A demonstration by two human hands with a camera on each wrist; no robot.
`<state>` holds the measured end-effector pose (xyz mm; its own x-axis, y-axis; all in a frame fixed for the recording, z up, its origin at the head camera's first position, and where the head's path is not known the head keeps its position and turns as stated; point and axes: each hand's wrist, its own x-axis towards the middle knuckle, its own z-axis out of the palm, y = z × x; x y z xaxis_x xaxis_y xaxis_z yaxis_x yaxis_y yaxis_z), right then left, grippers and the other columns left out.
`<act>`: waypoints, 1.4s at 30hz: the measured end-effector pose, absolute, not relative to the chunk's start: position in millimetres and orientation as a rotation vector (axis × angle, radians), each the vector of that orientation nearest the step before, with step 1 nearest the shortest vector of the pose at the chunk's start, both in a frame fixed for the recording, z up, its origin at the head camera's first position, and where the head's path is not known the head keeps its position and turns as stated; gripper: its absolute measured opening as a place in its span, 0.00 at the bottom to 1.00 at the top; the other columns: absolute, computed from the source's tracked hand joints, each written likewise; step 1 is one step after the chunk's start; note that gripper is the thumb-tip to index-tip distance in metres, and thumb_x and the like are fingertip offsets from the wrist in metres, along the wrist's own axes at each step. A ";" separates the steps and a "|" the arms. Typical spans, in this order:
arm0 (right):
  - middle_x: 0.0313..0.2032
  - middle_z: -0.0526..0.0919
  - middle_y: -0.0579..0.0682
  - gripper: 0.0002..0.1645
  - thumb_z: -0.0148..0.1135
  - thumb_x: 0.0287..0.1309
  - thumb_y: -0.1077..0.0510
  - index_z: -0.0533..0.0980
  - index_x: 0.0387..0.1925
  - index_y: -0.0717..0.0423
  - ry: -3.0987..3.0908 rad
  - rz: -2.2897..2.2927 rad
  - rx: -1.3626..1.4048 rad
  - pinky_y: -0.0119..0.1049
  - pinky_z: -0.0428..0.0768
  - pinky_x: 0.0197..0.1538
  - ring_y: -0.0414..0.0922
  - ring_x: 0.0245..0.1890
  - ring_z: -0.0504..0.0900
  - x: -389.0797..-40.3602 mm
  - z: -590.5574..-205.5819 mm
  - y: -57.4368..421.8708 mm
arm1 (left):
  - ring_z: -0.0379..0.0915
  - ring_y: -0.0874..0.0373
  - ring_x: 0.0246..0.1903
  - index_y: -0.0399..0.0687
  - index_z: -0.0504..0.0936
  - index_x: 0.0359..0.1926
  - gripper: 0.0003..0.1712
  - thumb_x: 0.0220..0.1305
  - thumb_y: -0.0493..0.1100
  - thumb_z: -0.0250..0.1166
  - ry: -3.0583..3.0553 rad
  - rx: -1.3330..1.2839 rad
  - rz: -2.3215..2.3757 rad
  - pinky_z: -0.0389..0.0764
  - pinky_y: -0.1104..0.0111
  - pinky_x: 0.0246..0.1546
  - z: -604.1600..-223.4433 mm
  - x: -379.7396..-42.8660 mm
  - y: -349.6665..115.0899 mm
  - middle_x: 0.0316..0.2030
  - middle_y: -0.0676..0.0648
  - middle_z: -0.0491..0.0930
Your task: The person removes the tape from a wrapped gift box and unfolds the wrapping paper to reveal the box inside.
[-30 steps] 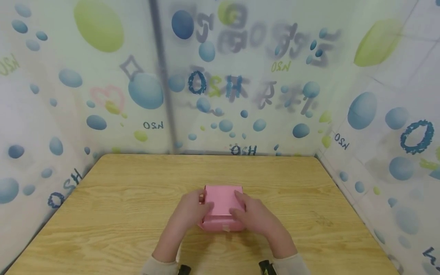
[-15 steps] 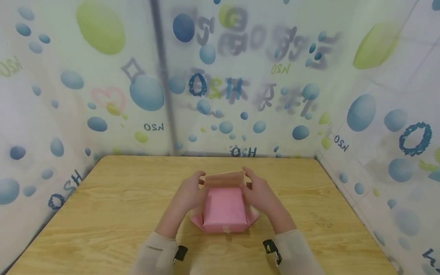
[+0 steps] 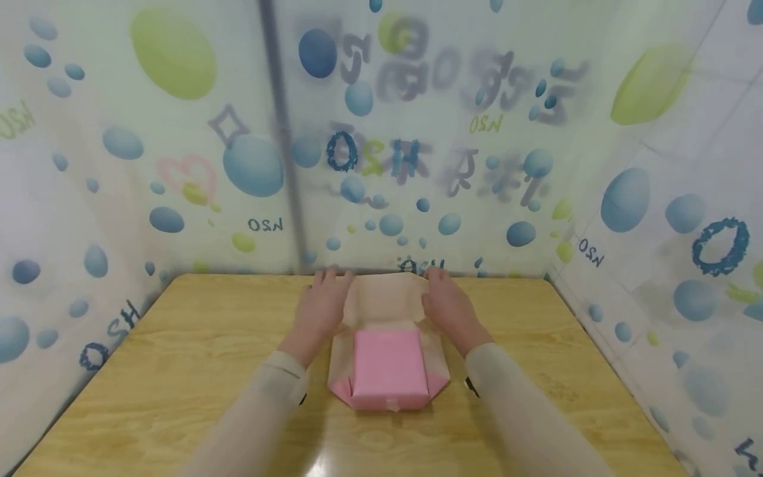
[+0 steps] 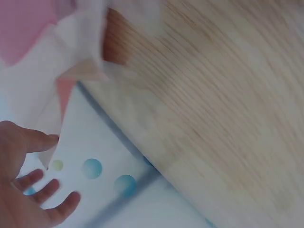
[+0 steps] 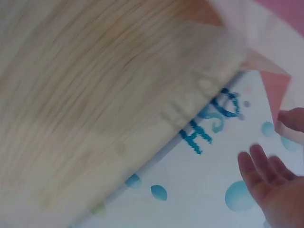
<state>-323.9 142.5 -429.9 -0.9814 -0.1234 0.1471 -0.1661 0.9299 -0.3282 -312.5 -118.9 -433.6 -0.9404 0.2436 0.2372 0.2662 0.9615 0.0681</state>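
Observation:
A pink wrapped box (image 3: pixel 389 366) sits mid-table on opened wrapping paper (image 3: pixel 381 298), cream inside and pink outside, with its far flap standing raised behind the box. My left hand (image 3: pixel 318 311) pinches that flap's left corner. In the left wrist view, the left thumb (image 4: pixel 42 140) lies on the paper's edge, three fingers spread apart and the index finger hidden behind the paper. My right hand (image 3: pixel 450 311) pinches the right corner. The right thumb (image 5: pixel 292 118) lies on the paper's edge in the right wrist view, other fingers extended beside it.
The box and paper lie on a wooden table (image 3: pixel 208 371). Behind it and at both sides hang white curtains (image 3: pixel 381 218) printed with blue and green bubbles and letters. A small piece of tape (image 3: pixel 392 404) shows on the box's near side.
Folded over the box at first, the far flap has been lifted and swung away, uncovering the pink top and the cream inside. Both hands have moved forward with its corners; side folds have spread outward.

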 end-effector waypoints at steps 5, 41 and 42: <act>0.77 0.63 0.66 0.23 0.50 0.79 0.60 0.68 0.70 0.59 -2.952 0.090 0.365 0.58 0.83 0.65 0.64 0.73 0.71 -338.2 -449.1 142.3 | 0.55 0.36 0.79 0.55 0.83 0.62 0.20 0.71 0.43 0.71 -2.890 -0.551 0.261 0.66 0.26 0.70 -444.9 -322.3 -120.8 0.81 0.40 0.60; 0.86 0.50 0.50 0.41 0.33 0.84 0.33 0.50 0.86 0.47 -3.322 -0.006 0.461 0.78 0.46 0.80 0.59 0.87 0.47 -338.5 -481.1 151.8 | 0.53 0.37 0.82 0.46 0.71 0.76 0.32 0.82 0.58 0.54 -3.345 -0.360 0.060 0.53 0.20 0.72 -481.4 -335.5 -118.4 0.80 0.42 0.65; 0.87 0.49 0.50 0.41 0.33 0.84 0.33 0.50 0.86 0.47 -3.320 0.008 0.461 0.78 0.45 0.80 0.58 0.87 0.46 -338.7 -481.0 152.0 | 0.52 0.37 0.83 0.46 0.71 0.77 0.33 0.82 0.59 0.54 -3.344 -0.358 0.053 0.53 0.21 0.73 -480.1 -334.8 -117.8 0.81 0.42 0.64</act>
